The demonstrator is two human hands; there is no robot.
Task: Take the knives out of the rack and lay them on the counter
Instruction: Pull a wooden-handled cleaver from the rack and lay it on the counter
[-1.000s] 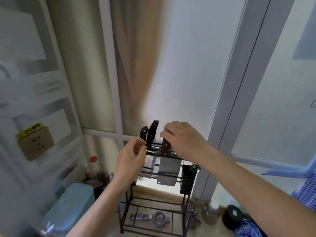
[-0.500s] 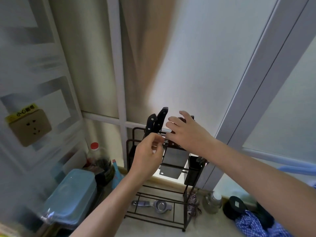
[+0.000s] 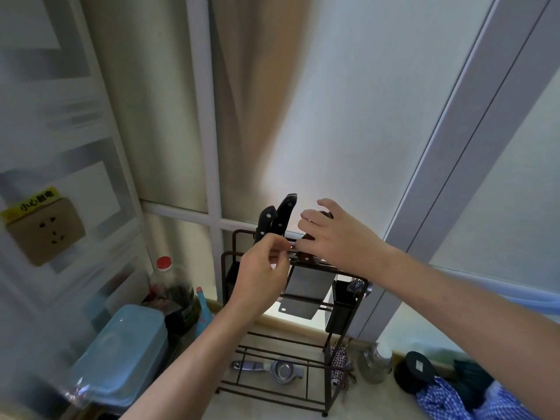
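A dark wire knife rack [image 3: 228, 269] stands on the pale counter [image 3: 260, 409] against the window. Two black-handled knives [image 3: 285, 212] stick up from its top slots at the left. A cleaver hangs beside them, its steel blade [image 3: 304, 294] below the rail. My right hand [image 3: 339, 239] lies over the cleaver's brown handle with the fingers spread; the thumb is hidden, so a grip cannot be judged. My left hand [image 3: 262, 275] pinches the rack's top rail with thumb and forefinger, just below the black handles.
A blue lidded box [image 3: 121, 353] and a red-capped bottle [image 3: 164, 265] stand to the left of the rack. A metal squeezer [image 3: 274, 370] lies on its lower shelf. A black utensil holder [image 3: 341, 307] hangs on its right side. A glass jar [image 3: 375, 363] and a blue checked cloth [image 3: 454, 401] are at right.
My right hand's fingers have gone from closed around the cleaver handle to spread over it. The cleaver stays in the rack. My left hand remains at the top rail.
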